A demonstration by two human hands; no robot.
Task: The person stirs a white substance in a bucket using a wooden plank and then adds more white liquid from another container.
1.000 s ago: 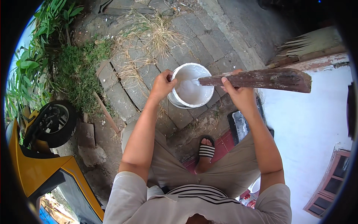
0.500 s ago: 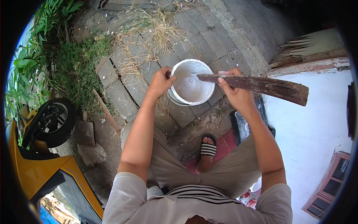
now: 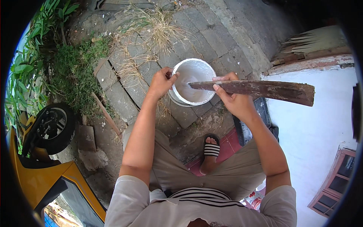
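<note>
A white bucket (image 3: 174, 85) stands on the paving in front of me, with whitish liquid (image 3: 191, 92) inside it. My left hand (image 3: 163, 80) grips the bucket's rim on its left side, thumb over the edge. A dark, worn wooden plank (image 3: 276, 90) slants out over the right rim, its narrow end down in the liquid. My right hand (image 3: 232, 94) is closed around the plank beside the bucket's right rim. Whitish smears show on the right fingers.
Dry grass (image 3: 162, 34) lies across the grey paving blocks (image 3: 121, 98). A yellow vehicle (image 3: 49, 181) with a black wheel (image 3: 56, 125) is at the left. On the right are a white wall (image 3: 302, 128) and a black container (image 3: 261, 109). My sandalled foot (image 3: 211, 147) rests near red tiles.
The plank's end has moved left and down within the bucket, and my right hand has shifted slightly left with it. My left hand still holds the rim.
</note>
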